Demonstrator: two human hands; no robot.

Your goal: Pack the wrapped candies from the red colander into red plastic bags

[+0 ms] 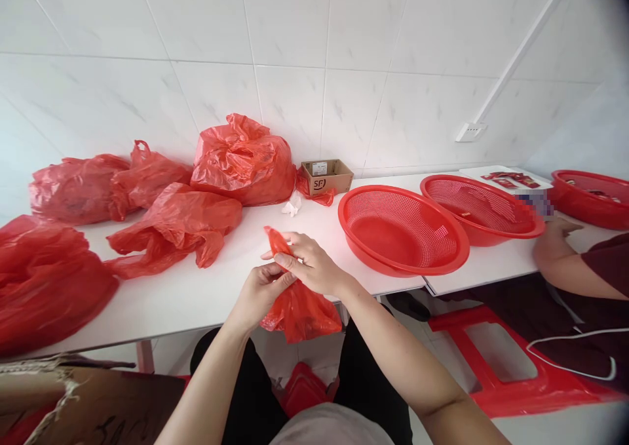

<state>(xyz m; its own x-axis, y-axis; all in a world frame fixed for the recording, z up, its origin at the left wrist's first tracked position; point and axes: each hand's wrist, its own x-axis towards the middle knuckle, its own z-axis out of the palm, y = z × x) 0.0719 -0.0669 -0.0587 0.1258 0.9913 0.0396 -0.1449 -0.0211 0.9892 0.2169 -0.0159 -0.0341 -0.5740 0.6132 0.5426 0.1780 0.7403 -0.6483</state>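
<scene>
A red plastic bag (307,310) hangs from my two hands at the table's front edge, its lower part bulging over my lap. My left hand (263,291) pinches the gathered neck of the bag from the left. Against the other side, my right hand (309,261) grips the same neck, with a twisted tip of plastic sticking up between the fingers. What the bag holds is hidden. Just right of my hands stands a red plastic colander basket (403,229) with nothing visible inside.
Several filled red bags (246,163) line the left of the white table (162,294). A small cardboard box (327,177) sits by the wall. Beyond a second red basket (476,202), a co-worker's arm (560,255) rests at right. A large carton (108,399) stands lower left.
</scene>
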